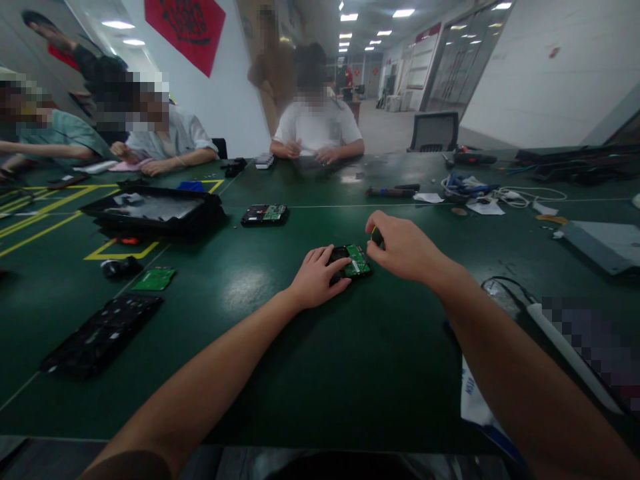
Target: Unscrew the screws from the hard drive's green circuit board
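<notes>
A hard drive (358,261) with a green circuit board facing up lies on the green table in front of me. My left hand (320,277) holds it down, fingers over its left part and thumb along the near side. Just right of the drive, my right hand (397,245) is curled round a screwdriver (377,235) with a dark and yellow handle; most of it is hidden by the fingers. Whether its tip touches the drive I cannot tell. Farther back on the left lies a second hard drive (265,214), also with a green board showing.
On the left are a black tray (155,207), a loose green circuit board (155,279) and a black slotted panel (103,333). Cables (465,187), a grey metal box (600,245) and a plastic packet (477,397) lie right. A person in white (317,130) sits opposite.
</notes>
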`<state>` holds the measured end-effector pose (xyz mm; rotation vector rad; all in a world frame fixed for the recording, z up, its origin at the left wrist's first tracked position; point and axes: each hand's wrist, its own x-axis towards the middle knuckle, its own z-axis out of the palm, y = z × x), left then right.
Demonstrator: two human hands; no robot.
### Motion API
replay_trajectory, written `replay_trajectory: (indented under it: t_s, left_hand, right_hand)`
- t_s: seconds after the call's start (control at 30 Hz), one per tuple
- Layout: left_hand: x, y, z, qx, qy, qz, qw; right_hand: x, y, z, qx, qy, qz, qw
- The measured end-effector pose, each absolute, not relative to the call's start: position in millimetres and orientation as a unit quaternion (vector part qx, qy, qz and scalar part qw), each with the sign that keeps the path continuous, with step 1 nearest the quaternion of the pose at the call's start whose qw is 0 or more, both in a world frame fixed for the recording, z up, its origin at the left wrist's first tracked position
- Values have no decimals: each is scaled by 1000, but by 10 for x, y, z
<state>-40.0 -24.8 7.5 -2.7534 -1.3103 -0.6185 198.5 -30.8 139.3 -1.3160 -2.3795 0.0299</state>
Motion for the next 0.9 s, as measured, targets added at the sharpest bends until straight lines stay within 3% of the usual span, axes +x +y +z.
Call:
replay_trajectory:
  t_s: [0.37, 0.6, 0.9]
  left_hand:
    - [-401, -252, 86, -884, -424, -196, -3]
    - [-390, -261, 96, -884, -423, -197, 5]
    - [-382, -249, 71, -883, -424, -200, 11]
  right_hand:
    - [1998, -324, 1428, -465, -856, 48, 222]
    - [1987, -339, 1515, -438, -853, 151, 242]
    - [1902, -291, 1398, -429, -728, 434, 312]
